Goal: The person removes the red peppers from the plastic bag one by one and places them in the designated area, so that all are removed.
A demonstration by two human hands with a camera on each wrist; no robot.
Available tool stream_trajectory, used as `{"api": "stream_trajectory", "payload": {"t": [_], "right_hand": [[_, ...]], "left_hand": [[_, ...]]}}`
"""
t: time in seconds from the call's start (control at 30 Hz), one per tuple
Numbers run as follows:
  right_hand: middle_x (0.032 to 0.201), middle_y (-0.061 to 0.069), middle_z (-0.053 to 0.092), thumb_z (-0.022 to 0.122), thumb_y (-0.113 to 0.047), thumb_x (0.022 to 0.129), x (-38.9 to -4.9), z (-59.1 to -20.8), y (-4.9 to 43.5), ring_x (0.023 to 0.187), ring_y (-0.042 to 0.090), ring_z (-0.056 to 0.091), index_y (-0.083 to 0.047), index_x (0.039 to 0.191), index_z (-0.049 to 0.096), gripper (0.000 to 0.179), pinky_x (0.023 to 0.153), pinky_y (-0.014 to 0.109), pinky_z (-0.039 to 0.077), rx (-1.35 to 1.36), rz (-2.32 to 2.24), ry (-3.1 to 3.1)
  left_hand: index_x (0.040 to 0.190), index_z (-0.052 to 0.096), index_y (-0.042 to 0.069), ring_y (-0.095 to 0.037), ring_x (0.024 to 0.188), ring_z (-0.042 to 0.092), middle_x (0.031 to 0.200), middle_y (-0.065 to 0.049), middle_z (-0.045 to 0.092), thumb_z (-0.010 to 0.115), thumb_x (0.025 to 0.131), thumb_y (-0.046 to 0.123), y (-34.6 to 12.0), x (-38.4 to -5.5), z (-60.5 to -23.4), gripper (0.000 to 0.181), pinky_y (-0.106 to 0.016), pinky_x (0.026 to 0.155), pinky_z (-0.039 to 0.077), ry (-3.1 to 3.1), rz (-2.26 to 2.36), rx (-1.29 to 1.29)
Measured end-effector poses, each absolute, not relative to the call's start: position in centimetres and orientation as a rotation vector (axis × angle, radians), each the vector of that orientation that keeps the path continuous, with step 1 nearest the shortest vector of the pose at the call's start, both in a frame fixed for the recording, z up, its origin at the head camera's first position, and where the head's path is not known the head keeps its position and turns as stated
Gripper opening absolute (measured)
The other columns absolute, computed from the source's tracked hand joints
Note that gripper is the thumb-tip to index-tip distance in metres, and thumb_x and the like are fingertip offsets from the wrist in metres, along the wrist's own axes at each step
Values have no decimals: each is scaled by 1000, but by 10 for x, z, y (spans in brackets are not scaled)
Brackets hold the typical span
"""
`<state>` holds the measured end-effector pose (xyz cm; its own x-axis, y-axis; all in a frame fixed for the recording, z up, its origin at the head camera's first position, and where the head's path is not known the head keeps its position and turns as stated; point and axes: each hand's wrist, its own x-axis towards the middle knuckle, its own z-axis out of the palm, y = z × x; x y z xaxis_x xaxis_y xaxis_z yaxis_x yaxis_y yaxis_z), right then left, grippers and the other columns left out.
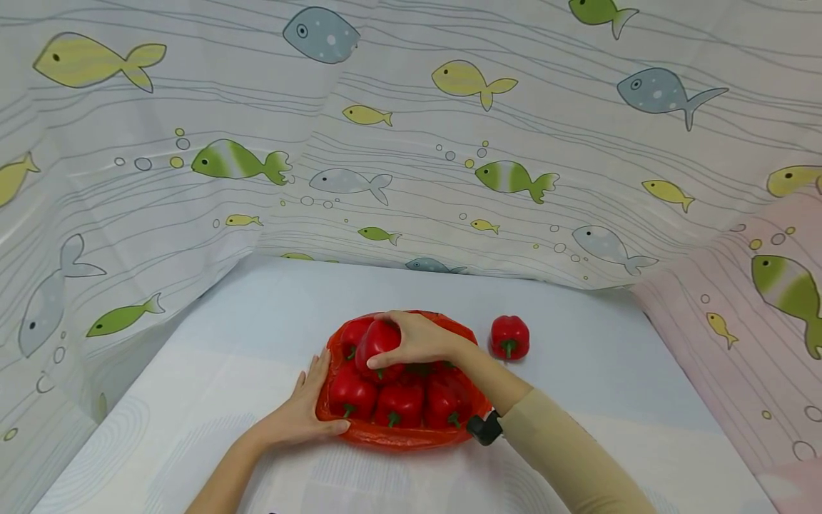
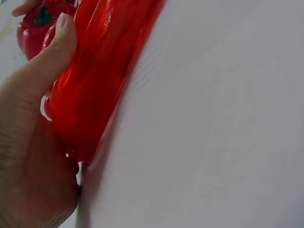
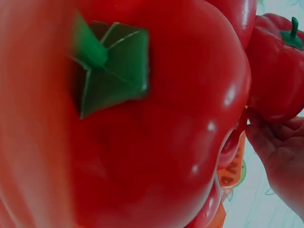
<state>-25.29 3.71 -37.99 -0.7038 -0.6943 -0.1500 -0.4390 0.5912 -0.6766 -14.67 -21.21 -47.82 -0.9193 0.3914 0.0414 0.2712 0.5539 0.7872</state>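
In the head view, my right hand grips a red bell pepper with a green stem, over the left part of a shiny red-orange plastic bag. Several other red bell peppers lie inside the spread bag. My left hand rests against the bag's left side, fingers stretched along the edge and thumb at the front rim. From the left wrist view, the left thumb lies along the bag's wall. A big red pepper fills most of the right wrist view.
One more red bell pepper sits alone on the table right of the bag. The white table is bordered by hanging sheets printed with fish. A dark wrist camera hangs beneath my right forearm, close to the bag's right edge.
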Motion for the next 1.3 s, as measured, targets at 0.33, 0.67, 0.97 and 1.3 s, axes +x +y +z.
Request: {"api": "stream_trajectory", "payload": {"t": [0.33, 0.67, 0.97, 1.3], "right_hand": [[116, -9, 59, 74, -58, 72, -249, -386, 35, 101, 9, 57, -16, 138, 49, 82, 74, 26, 54, -973, -950, 2504], [122, -5, 57, 80, -48, 71, -243, -366, 43, 106, 12, 56, -16, 136, 48, 80, 74, 26, 55, -1161, -1075, 2616], [123, -1, 55, 84, -41, 67, -238, -358, 57, 108, 12, 54, -12, 135, 46, 82, 77, 27, 55, -1435, -1122, 2765], [127, 4, 53, 87, -36, 63, -234, -343, 69, 111, 14, 53, -6, 134, 44, 88, 81, 28, 55, -1625, -1171, 2837]], "left_hand": [[150, -7, -5, -45, 142, -11, 158, -25, -3, 77, 76, 43, -211, -147, -479, 122, -63, 109, -8, 2646, 1275, 551], [150, -7, -5, -44, 142, -12, 158, -24, -4, 77, 76, 43, -210, -148, -479, 122, -63, 109, -8, 2647, 1271, 550], [150, -6, -5, -43, 143, -11, 158, -23, -4, 77, 76, 42, -210, -147, -482, 121, -63, 110, -7, 2670, 1274, 564], [150, -7, -6, -43, 143, -12, 158, -24, -6, 78, 76, 41, -210, -147, -481, 122, -62, 109, -8, 2666, 1292, 566]]}}
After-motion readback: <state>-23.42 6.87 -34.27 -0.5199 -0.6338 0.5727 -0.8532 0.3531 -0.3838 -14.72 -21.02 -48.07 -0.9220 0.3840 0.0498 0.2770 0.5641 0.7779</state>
